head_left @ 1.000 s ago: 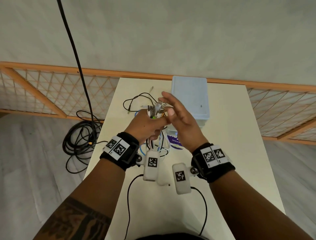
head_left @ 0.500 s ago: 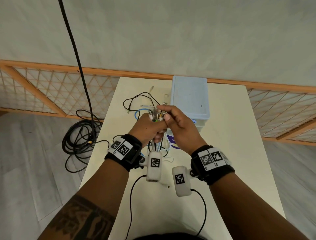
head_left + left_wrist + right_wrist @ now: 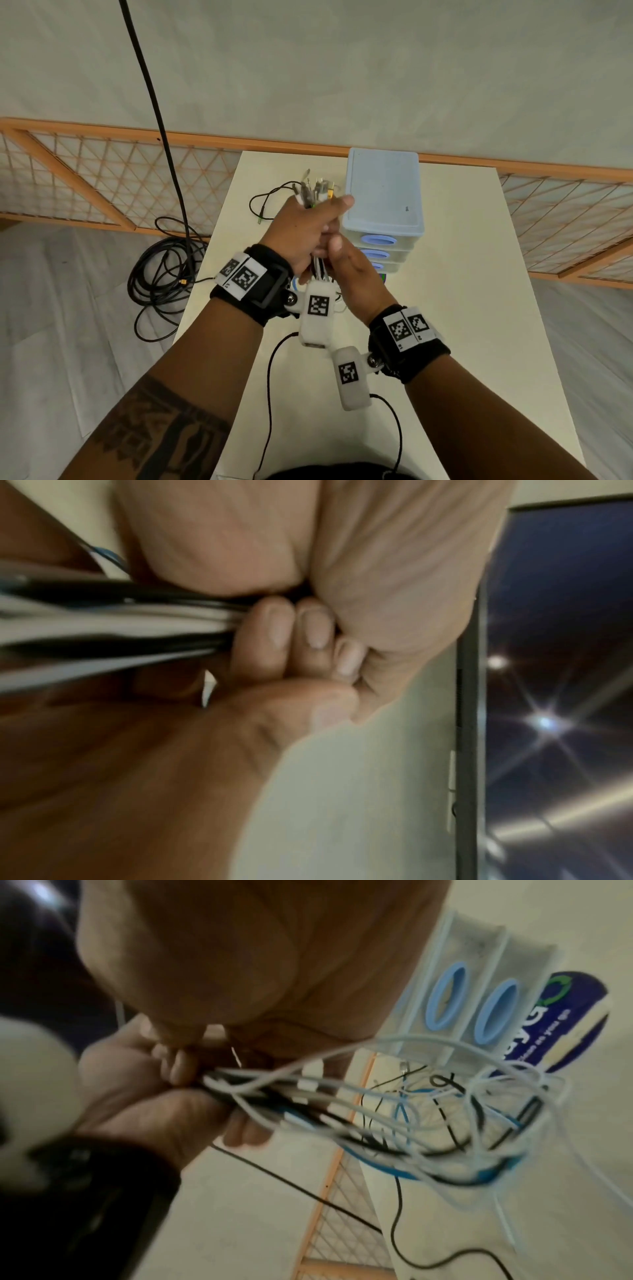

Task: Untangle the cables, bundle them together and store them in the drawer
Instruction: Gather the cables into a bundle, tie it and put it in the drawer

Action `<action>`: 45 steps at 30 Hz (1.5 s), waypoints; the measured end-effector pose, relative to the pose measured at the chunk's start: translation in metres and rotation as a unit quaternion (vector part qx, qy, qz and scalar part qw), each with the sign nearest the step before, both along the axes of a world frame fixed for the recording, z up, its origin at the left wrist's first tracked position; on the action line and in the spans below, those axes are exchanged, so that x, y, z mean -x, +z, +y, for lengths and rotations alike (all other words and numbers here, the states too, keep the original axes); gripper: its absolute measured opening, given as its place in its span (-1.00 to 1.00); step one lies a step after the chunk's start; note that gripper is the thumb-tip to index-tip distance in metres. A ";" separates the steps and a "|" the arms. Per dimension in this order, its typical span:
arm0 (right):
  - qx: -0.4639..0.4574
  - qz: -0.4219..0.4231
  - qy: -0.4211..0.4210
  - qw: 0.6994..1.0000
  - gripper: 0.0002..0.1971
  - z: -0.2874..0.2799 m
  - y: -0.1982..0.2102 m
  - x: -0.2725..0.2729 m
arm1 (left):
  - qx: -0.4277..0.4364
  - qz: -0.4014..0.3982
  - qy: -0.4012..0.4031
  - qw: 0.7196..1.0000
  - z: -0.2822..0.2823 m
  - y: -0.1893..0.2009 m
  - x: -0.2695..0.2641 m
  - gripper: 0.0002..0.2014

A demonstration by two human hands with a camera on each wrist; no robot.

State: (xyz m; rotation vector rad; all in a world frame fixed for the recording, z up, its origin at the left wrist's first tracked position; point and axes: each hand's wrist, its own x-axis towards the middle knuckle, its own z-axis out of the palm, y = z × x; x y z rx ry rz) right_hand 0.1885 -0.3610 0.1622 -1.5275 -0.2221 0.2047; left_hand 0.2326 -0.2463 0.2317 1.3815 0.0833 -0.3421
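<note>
Left hand point(image 3: 301, 233) is clenched round the cables point(image 3: 313, 193) just below their plug ends, which stick up out of the fist. Right hand point(image 3: 352, 274) sits right under it, fingers point(image 3: 281, 631) curled round the same strands (wrist view shows them wrapped on, not just touching). The rest of the cables hang below as a loose mess of white, black and blue loops over the table point(image 3: 462, 308), blurred, so can't tell how knotted they really are. One black lead point(image 3: 270, 202) lies on the table, apart from the bunch.

Step in hand looks like combing the bunch straight. To do it well: keep the top fist tight so plugs stay level, let the lower hand grip loosely and slide down, stop at any snag and pick it free rather than yank (thin white ones would kink). Drawer unit point(image 3: 383, 192) stands just beside, drawers shut, so a hand must free up later; don't forget the stray lead
</note>
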 end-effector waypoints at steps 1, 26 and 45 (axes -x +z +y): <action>-0.010 -0.009 0.000 1.000 -0.32 0.003 -0.001 0.004 | -0.003 -0.004 0.000 1.000 0.000 0.004 -0.003 -0.60; 0.115 0.013 -0.001 0.993 -0.70 -0.033 0.013 -0.006 | -0.296 -0.091 -0.270 0.912 0.046 -0.037 0.026 -0.09; 0.114 0.012 -0.015 0.993 -0.60 -0.019 -0.003 -0.003 | 0.113 0.064 -0.011 0.992 0.045 -0.038 0.021 -0.74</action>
